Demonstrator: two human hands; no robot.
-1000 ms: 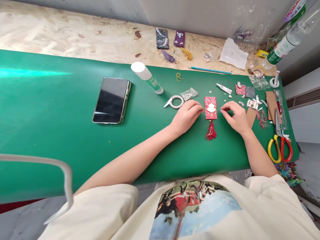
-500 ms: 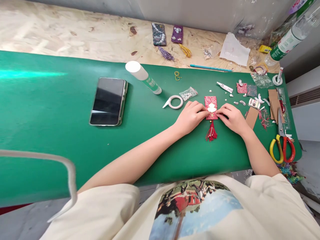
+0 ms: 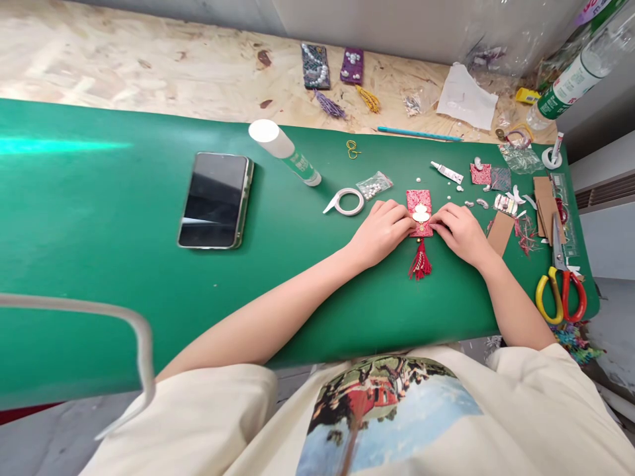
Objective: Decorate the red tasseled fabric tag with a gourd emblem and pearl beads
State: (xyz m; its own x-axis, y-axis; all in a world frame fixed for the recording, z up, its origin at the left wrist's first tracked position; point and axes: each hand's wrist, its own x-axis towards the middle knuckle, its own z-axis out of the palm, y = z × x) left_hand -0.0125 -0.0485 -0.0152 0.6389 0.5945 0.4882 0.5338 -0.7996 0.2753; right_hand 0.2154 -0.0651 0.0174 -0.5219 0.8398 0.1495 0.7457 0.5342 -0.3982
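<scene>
Red-patterned rectangular fabric-looking piece (image 3: 419, 199) with white gourd-shaped ornament (image 3: 421, 213), right of frame centre | long axis up-down the frame | between left hand (image 3: 380, 229) and right hand (image 3: 459, 231), about equally near | fingers bunched at its side edges, grip can't tell

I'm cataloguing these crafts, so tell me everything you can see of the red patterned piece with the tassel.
The red patterned piece is a rectangle that looks fabric-covered, with pale patterning. A white lobed ornament sits around its middle; from its near short edge runs a red tassel with pale strands. It lies flat on the green tabletop, between the left hand and right hand, whose fingertips appear to touch its long sides.
</scene>
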